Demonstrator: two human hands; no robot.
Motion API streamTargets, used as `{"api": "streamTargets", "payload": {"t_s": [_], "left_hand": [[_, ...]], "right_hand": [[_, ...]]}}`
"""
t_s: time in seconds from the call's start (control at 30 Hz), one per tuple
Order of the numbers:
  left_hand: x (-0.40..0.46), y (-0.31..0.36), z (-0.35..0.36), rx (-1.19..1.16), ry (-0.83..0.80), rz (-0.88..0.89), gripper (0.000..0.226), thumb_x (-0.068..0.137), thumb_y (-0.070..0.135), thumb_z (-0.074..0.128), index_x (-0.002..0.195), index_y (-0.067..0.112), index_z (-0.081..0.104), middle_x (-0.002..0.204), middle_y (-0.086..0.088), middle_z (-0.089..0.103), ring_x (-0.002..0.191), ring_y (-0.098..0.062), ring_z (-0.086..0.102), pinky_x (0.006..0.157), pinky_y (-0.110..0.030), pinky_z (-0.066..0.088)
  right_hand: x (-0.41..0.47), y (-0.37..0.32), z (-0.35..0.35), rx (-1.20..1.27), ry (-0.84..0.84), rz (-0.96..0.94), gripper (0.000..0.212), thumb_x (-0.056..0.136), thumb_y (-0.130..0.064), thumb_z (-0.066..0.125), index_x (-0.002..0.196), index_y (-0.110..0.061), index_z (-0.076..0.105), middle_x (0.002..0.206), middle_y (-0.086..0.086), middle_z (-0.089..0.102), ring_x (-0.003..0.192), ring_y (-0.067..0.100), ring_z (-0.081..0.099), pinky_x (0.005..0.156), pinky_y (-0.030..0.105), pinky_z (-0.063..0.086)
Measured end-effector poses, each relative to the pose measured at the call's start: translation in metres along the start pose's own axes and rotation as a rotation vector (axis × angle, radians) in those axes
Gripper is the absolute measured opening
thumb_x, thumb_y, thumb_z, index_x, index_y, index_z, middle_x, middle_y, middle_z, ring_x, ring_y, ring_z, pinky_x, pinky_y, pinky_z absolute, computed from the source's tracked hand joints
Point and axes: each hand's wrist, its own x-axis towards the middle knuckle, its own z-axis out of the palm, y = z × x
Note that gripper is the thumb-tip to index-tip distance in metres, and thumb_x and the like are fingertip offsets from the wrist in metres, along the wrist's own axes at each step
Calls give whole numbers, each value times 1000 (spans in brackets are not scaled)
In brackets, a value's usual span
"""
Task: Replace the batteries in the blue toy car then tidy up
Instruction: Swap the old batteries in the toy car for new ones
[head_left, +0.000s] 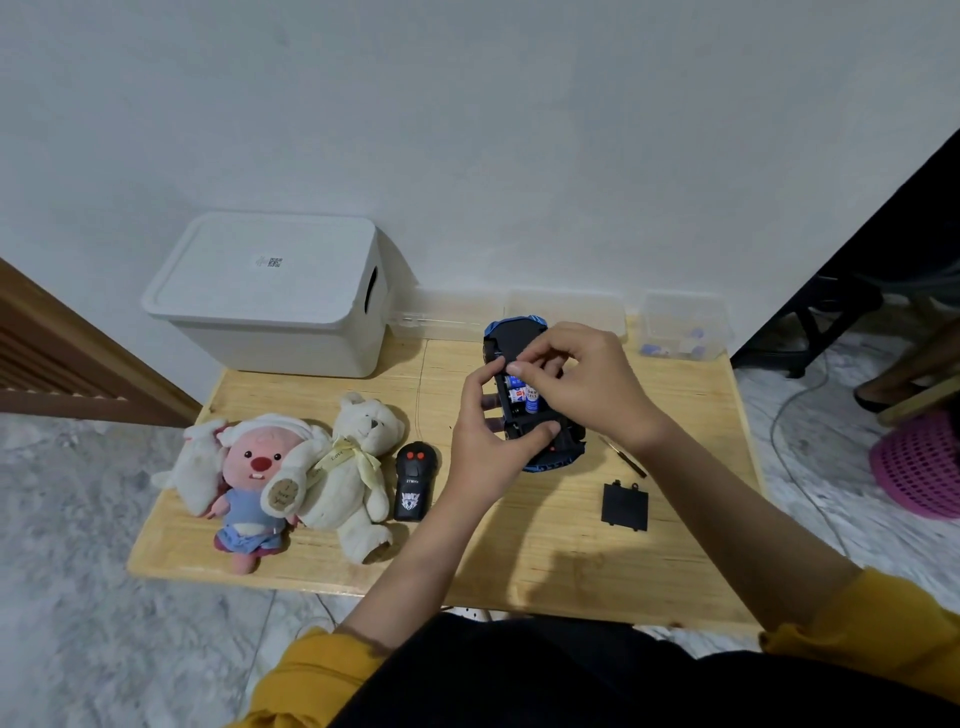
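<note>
The blue toy car (511, 338) lies upside down on the wooden table (571, 545), its black underside up and its battery bay open. Blue and white batteries (521, 391) sit in the bay. My left hand (485, 436) grips the car's near left side, thumb on its rear edge. My right hand (576, 379) reaches over the bay from the right, its fingertips curled down onto the batteries. The black battery cover (625, 506) lies flat on the table to the near right. A thin screwdriver (623, 457) lies just right of the car.
A black remote control (414, 483) and two plush toys (291, 478) lie at the left. A white lidded bin (270, 291) stands at the back left. A clear box holding batteries (680, 332) sits at the back right, a clear flat lid (566, 312) beside it. A pink basket (919, 467) stands on the floor.
</note>
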Motion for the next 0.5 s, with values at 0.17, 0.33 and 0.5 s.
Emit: {"api": "streamTargets", "payload": {"t_s": [0.17, 0.33, 0.5], "left_hand": [[2, -4, -2, -34, 40, 14, 77, 68, 8, 83, 129, 34, 43, 114, 7, 56, 96, -4, 60, 75, -25, 55], [5, -2, -4, -51, 53, 35, 78, 71, 6, 81, 130, 36, 40, 116, 6, 53, 89, 7, 59, 72, -25, 56], [6, -2, -5, -29, 42, 56, 78, 75, 2, 73, 133, 34, 33, 120, 5, 48, 89, 11, 58, 74, -23, 54]], "right_hand": [[-3, 6, -11, -39, -78, -4, 8, 76, -12, 76, 84, -15, 75, 79, -4, 64, 71, 7, 62, 69, 17, 50], [-6, 4, -12, -1, -26, 64, 14, 73, -6, 77, 87, -7, 75, 83, 2, 69, 70, 5, 65, 67, 9, 48], [-9, 5, -7, -34, 49, 49, 10, 70, -8, 80, 75, -4, 74, 79, 4, 68, 73, 15, 64, 68, 25, 54]]}}
